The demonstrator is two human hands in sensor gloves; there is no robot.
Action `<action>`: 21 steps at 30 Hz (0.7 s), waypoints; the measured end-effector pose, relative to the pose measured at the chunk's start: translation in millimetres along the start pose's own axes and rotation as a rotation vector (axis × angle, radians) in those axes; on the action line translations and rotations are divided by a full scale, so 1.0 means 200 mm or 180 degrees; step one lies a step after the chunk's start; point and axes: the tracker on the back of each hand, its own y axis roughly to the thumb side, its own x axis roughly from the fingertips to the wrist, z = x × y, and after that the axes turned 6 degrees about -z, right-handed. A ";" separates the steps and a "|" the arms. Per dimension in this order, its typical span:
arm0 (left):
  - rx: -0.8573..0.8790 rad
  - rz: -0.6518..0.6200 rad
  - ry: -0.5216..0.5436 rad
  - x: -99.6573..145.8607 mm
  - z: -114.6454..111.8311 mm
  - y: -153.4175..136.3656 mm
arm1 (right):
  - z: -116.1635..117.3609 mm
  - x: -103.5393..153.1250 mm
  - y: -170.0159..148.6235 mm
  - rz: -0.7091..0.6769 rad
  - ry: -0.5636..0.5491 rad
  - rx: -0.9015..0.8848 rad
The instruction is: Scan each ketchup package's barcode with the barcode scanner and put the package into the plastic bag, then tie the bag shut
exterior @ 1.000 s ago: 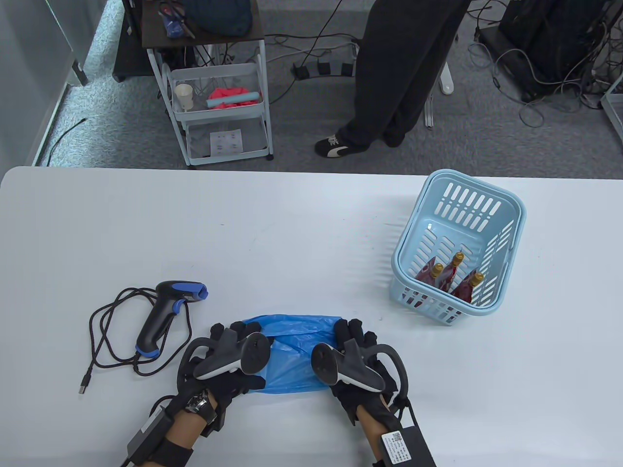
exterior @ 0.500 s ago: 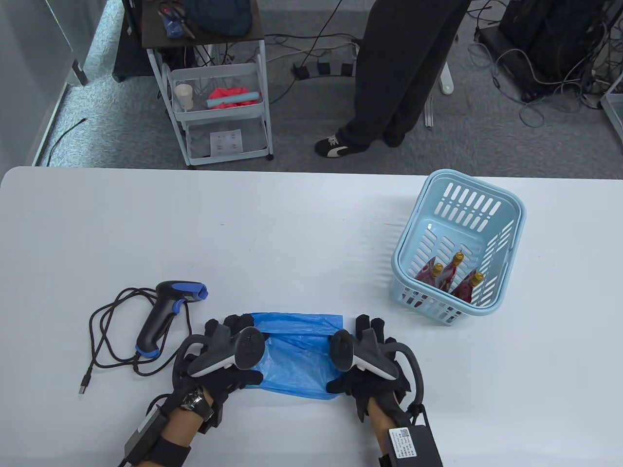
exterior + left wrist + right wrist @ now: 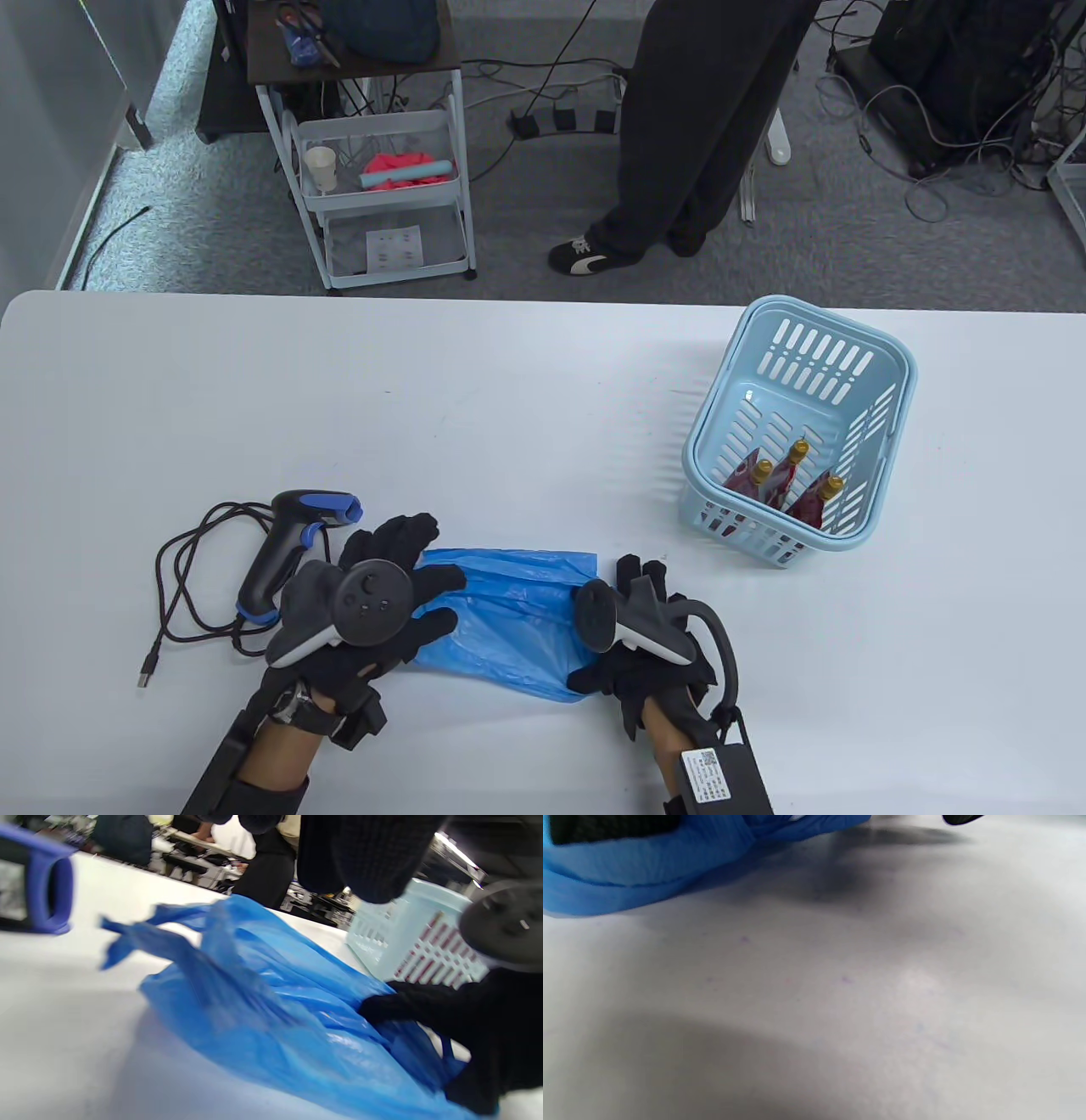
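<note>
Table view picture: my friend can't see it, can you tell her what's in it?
Two gloved hands work a crumpled blue plastic bag on a white table: the right hand grips one end, the left hand spreads open above the other. A barcode scanner lies left; ketchup packages wait in a basket.

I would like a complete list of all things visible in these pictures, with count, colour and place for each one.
plastic bag: one, blue, flat on the table near its front edge, between the hands
barcode scanner: one, black and blue, lying left of the bag, with a black cable
ketchup packages: three, red with gold caps, in the basket
basket: one, light blue, right side of the table
table: one, white
cart: one, white, on the floor behind the table
standing person: one, dark trousers, behind the table
left hand: black glove, fingers spread over the bag's left end
right hand: black glove, holding the bag's right end
</note>
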 end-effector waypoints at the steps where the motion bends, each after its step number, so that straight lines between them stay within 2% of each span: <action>1: -0.0288 -0.0046 -0.0149 -0.02 -0.05 0.06 | 0.00 0.00 0.01 -0.0023 0.0013 0.0016; 4: -0.1001 0.0028 -0.0524 -0.09 -0.22 0.13 | 0.02 0.02 0.03 -0.0072 0.0051 0.0089; 6: -0.1488 0.0234 -0.0739 -0.13 -0.34 0.11 | 0.03 0.05 0.04 -0.0128 0.0073 0.0159; 7: -0.1528 0.0305 -0.0825 -0.14 -0.37 0.09 | 0.03 0.05 0.05 -0.0145 0.0077 0.0176; 12: -0.0908 0.0667 -0.1068 -0.15 -0.37 -0.08 | 0.05 0.05 0.04 -0.0166 0.0240 0.0193; 14: -0.0611 0.0694 -0.1133 -0.15 -0.38 -0.13 | 0.04 0.05 0.02 -0.0131 0.0267 0.0153; 18: -0.0418 0.0636 -0.1242 -0.14 -0.39 -0.16 | -0.02 0.04 -0.04 -0.0092 0.0013 -0.0041; 21: -0.0372 0.0597 -0.1316 -0.15 -0.40 -0.15 | -0.10 0.08 -0.05 -0.0245 -0.0442 -0.0410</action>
